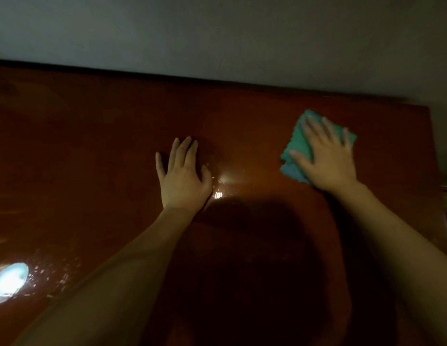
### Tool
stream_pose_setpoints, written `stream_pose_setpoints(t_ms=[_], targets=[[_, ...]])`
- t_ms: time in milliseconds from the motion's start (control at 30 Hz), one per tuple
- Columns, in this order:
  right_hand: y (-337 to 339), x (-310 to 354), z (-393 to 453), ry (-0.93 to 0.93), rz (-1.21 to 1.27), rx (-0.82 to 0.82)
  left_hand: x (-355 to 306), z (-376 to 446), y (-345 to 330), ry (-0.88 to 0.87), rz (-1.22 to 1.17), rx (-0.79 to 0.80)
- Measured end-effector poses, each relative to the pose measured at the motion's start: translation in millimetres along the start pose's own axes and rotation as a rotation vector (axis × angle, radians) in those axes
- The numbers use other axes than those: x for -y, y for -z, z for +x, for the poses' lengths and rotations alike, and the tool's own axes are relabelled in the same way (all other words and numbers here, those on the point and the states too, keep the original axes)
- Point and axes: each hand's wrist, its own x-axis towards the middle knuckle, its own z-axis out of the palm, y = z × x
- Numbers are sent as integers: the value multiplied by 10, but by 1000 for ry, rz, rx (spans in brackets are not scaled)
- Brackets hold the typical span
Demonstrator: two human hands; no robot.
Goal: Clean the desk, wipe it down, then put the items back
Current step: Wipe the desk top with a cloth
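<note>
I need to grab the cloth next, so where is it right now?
The green cloth lies flat on the desk near its far right corner, under the right hand, which presses on it with straight fingers.

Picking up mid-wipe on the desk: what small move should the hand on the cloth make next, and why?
Probably sweep the right hand, lying flat on the green cloth, leftward toward the flat left hand. The cloth sits near the right end of the glossy reddish-brown desk, and droplets glint by the left hand.
</note>
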Motion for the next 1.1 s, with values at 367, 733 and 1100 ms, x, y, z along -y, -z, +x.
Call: stream_pose_setpoints(t_ms=[367, 733, 1100], targets=[[-30, 911, 895, -39, 45, -31, -30, 26, -35, -99, 48, 21], [-16, -23, 36, 89, -24, 7, -60, 15, -62, -113, 68, 20], [-4, 609, 882, -81, 30, -39, -699, 65, -315, -78, -24, 31]])
